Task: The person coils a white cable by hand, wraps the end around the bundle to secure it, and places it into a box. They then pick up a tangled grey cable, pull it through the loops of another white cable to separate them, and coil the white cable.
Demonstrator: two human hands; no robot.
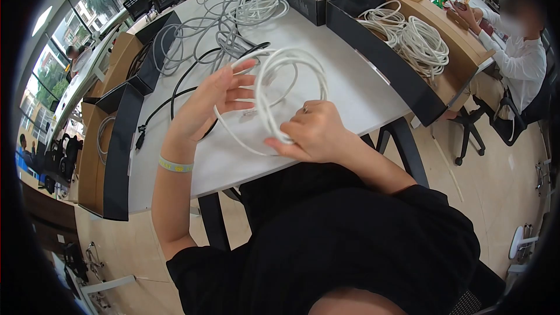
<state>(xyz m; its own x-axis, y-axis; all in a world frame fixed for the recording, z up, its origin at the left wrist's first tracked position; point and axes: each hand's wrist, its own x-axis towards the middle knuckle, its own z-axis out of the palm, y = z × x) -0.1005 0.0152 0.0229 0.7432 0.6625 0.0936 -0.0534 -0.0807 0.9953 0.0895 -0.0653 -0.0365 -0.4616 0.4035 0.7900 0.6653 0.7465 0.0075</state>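
A coiled white cable [321, 70] hangs in loops above the front of the white table. My right hand [312, 132] is closed around the lower part of the loops. Just left of the coil is my left hand [219, 96], its fingers spread and nothing gripped in it. A loose length of the same cable curves down below my left hand, and a small clear connector shows beside its fingers. Behind the hands lie tangled grey cables [228, 39] and a black cable [177, 90] with a plug at its left end.
A black box [373, 61] at the right holds coiled white cables [423, 44]. Another box [309, 1] with black cables stands behind it. Open boxes line the left edge, one [116, 157] with a grey cable. A person sits at the far right.
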